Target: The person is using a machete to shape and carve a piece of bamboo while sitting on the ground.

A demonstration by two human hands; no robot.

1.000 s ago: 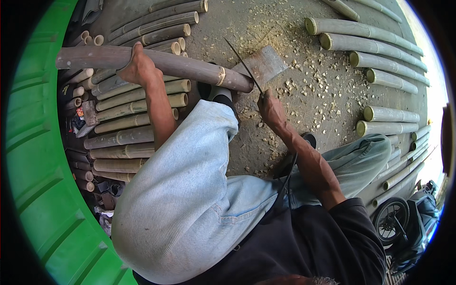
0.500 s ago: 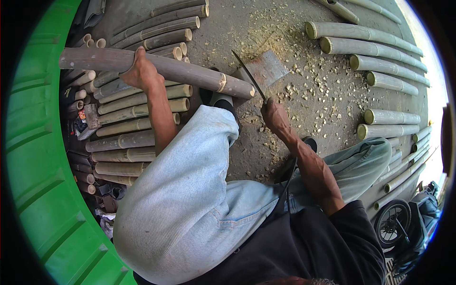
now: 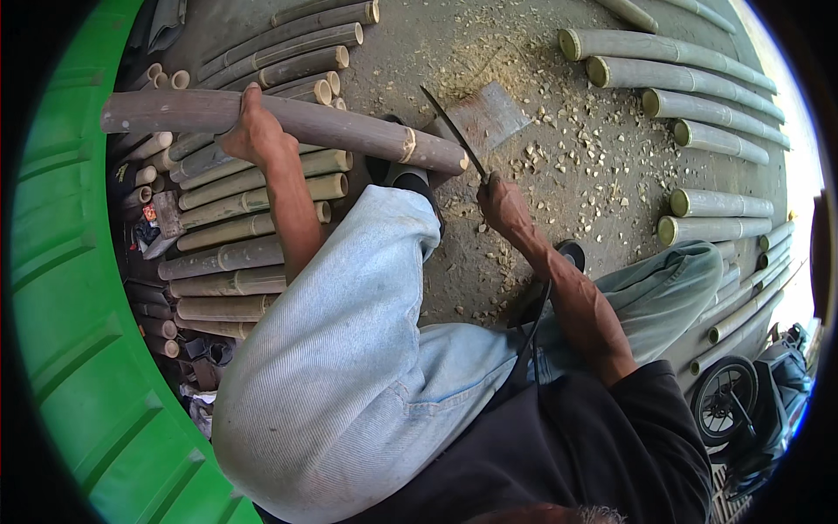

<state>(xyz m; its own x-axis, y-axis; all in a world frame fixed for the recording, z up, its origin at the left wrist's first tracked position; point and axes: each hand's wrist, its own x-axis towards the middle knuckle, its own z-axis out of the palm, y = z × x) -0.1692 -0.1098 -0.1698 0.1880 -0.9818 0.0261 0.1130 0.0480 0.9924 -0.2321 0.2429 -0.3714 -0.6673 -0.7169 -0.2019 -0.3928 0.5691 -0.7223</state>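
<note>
My left hand point(image 3: 257, 131) is closed round a thick brown bamboo pole point(image 3: 349, 131), left of its middle. The pole slants down to the right across my view, with a pale node ring near its right end. In my right hand point(image 3: 504, 206) is the handle of a machete point(image 3: 456, 131). Its dark blade points up and to the left, passing close by the pole's right end; whether they touch I cannot tell. Beyond the blade lies a flat grey block point(image 3: 493, 115) on the ground, partly hidden by the blade and the pole.
Cut bamboo poles point(image 3: 253, 212) lie stacked at the left, beside a green ribbed metal wall point(image 3: 78, 349). More bamboo poles point(image 3: 672, 63) lie spaced out at the right. Pale wood chips point(image 3: 567, 175) cover the ground. A motorcycle point(image 3: 768, 402) stands at the lower right.
The pole in my left hand has shifted slightly left, its right end a little higher. My right hand and the machete have moved slightly up and left.
</note>
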